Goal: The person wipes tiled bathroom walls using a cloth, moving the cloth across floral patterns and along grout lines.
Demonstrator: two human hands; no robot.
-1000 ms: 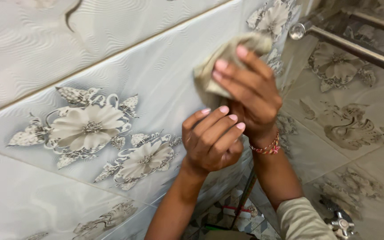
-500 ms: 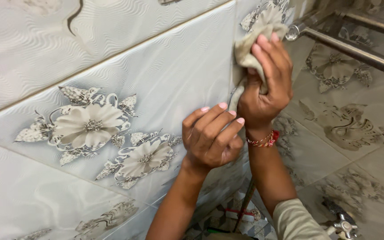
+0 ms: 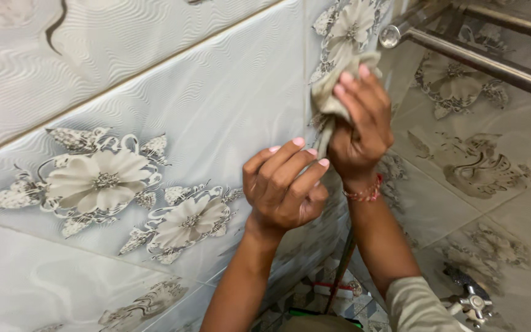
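Observation:
My right hand (image 3: 360,126) presses a crumpled beige cloth (image 3: 330,92) against a glossy wall tile (image 3: 216,104) printed with grey flowers, close to the tile joint by the corner. A red beaded bracelet (image 3: 364,192) circles that wrist. My left hand (image 3: 284,184) sits just below and left of it, fingers curled, fingertips resting on the tile with nothing in them. A tail of the cloth hangs down between the two hands.
A shiny metal rail (image 3: 474,58) runs along the adjoining wall at upper right, ending in a round cap (image 3: 390,35). A metal tap (image 3: 471,301) sticks out at lower right. A thin dark rod (image 3: 341,273) and patterned floor show below my arms.
My right hand has slid the cloth up and to the right along the tile toward the corner. My left hand has stayed in place on the tile.

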